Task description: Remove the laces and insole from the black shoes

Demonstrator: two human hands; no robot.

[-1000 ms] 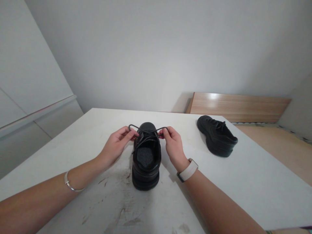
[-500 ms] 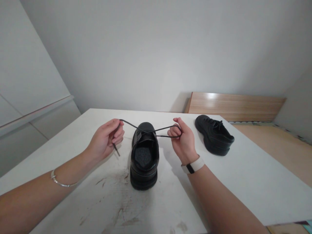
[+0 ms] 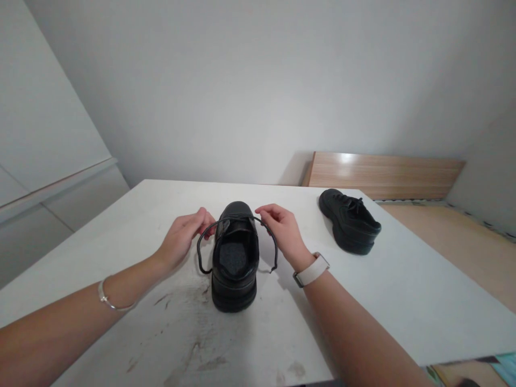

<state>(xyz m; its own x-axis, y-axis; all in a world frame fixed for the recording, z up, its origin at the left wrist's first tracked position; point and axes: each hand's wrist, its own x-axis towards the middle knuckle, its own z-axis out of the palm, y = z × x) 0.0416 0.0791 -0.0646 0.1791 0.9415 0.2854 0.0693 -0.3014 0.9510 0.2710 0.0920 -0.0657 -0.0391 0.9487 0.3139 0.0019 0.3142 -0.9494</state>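
Observation:
A black lace-up shoe (image 3: 235, 293) stands upright on the white table (image 3: 161, 333), its heel toward me and its toe away. Its black shoelace (image 3: 276, 250) lies across the throat, with one slack end curving down on each side. My left hand (image 3: 187, 234) is at the shoe's left side, fingers curled together where the lace passes; their grip is partly hidden. At the right side, my right hand (image 3: 282, 228) has thumb and fingers closed about the lace close to the throat.
A second black shoe (image 3: 350, 223), its lace tied, stands on the table to the right. Behind it is a wooden board (image 3: 387, 174) beside a tan surface (image 3: 435, 220). White panels (image 3: 52, 215) line the left. Dark scuffs mark the table's front.
Both hands have moved in toward the shoe. The lace, stretched out to both sides before and looped over my right hand, now hangs slack with its ends down.

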